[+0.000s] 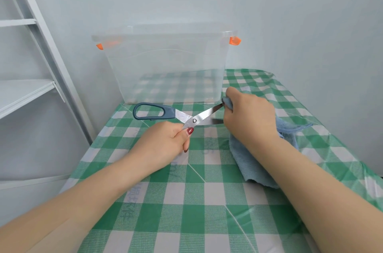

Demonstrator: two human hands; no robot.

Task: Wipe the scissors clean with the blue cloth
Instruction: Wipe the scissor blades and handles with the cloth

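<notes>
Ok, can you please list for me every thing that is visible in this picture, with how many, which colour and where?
scissors: one, dark blue-green handle and steel blades, blades open, held above the table in front of the box
blue cloth: one, light blue, on the table at the right, one end lifted to a blade tip
storage box: one, clear, at the back of the table by the wall
clips: two, orange, on the box's upper corners
tablecloth: one, green and white checks, covers the table
shelf unit: one, pale grey, at the left
left hand: grips the scissors
right hand: pinches the cloth round a blade tip
</notes>
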